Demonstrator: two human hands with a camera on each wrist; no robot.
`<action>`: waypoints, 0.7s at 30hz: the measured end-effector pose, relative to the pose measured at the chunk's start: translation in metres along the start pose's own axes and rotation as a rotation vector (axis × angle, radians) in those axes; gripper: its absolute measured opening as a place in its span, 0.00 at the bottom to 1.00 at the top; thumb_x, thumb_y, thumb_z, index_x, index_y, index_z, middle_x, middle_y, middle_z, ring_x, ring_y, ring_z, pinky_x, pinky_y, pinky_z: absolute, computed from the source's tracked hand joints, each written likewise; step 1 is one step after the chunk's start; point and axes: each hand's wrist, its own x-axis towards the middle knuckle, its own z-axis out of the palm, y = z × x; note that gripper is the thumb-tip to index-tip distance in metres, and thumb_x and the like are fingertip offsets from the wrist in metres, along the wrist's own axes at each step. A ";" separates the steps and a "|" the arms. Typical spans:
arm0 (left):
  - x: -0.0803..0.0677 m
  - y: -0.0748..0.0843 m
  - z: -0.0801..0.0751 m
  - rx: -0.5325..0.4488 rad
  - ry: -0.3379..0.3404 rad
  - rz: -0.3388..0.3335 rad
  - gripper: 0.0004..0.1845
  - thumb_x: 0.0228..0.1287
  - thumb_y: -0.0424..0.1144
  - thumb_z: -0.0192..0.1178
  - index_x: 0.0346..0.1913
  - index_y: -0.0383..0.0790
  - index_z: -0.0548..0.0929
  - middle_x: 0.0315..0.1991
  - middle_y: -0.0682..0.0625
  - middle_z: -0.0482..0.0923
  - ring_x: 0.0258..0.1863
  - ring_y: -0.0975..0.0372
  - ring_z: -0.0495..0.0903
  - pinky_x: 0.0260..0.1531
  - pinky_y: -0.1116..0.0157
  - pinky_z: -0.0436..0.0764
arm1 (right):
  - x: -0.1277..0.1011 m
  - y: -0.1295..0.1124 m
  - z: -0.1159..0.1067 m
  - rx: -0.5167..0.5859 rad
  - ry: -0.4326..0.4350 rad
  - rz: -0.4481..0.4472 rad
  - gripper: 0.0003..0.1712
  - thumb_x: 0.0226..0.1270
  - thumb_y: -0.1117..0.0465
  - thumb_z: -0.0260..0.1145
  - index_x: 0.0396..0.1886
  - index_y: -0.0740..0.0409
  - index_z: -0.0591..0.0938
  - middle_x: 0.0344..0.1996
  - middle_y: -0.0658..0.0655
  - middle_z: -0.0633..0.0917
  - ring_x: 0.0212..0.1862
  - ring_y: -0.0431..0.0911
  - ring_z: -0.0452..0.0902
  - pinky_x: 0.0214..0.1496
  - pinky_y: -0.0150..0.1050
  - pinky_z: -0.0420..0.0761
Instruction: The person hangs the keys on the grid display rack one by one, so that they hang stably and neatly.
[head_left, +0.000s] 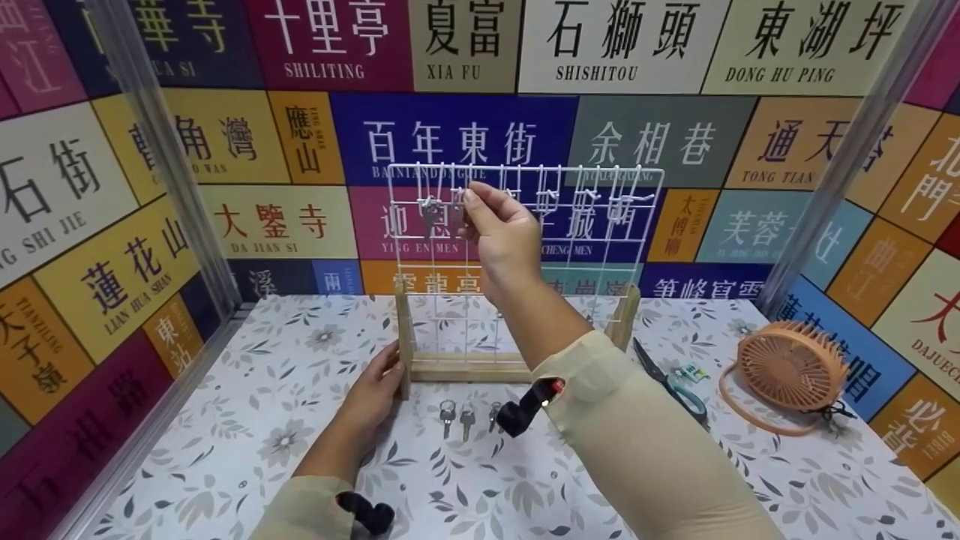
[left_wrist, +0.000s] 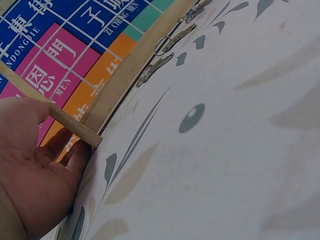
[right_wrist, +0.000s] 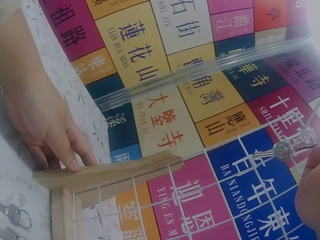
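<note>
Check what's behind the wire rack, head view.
Behind the rack: coloured wall panels with lettering, and patterned tablecloth lower down. The right hand and forearm block part; what they cover can't be seen there.

The left grip (right_wrist: 47, 120) touches the wood stand (right_wrist: 107, 172) of a white grid (right_wrist: 171, 175). Keys (right_wrist: 11, 215) lie on the worktop (right_wrist: 62, 62); a key (right_wrist: 281, 150) hangs just beside the right grip (right_wrist: 307, 195).

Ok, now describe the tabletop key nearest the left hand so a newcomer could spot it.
Find the white wire rack. In front of its wooden base, a row of metal keys lies on the flower-patterned table. In the head view, yours is the leftmost key, closest to the left hand.
</note>
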 end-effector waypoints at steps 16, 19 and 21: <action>-0.005 0.001 -0.003 0.068 -0.003 0.025 0.27 0.85 0.53 0.52 0.81 0.71 0.65 0.83 0.55 0.64 0.84 0.52 0.62 0.86 0.46 0.59 | -0.004 0.020 -0.017 -0.006 0.015 0.032 0.11 0.76 0.62 0.71 0.54 0.57 0.89 0.44 0.55 0.87 0.47 0.48 0.85 0.50 0.36 0.89; -0.005 0.002 -0.002 0.068 -0.006 0.007 0.27 0.85 0.54 0.52 0.81 0.74 0.65 0.83 0.57 0.63 0.85 0.52 0.61 0.86 0.46 0.58 | -0.010 0.032 -0.033 -0.027 0.019 0.041 0.10 0.76 0.62 0.72 0.53 0.57 0.89 0.43 0.54 0.87 0.45 0.46 0.85 0.47 0.34 0.89; -0.005 0.003 -0.002 0.069 -0.002 -0.001 0.26 0.85 0.54 0.52 0.80 0.75 0.65 0.83 0.57 0.63 0.85 0.53 0.61 0.86 0.46 0.58 | -0.017 0.041 -0.046 -0.035 0.004 0.042 0.10 0.75 0.63 0.72 0.52 0.58 0.89 0.40 0.54 0.87 0.42 0.46 0.84 0.44 0.33 0.88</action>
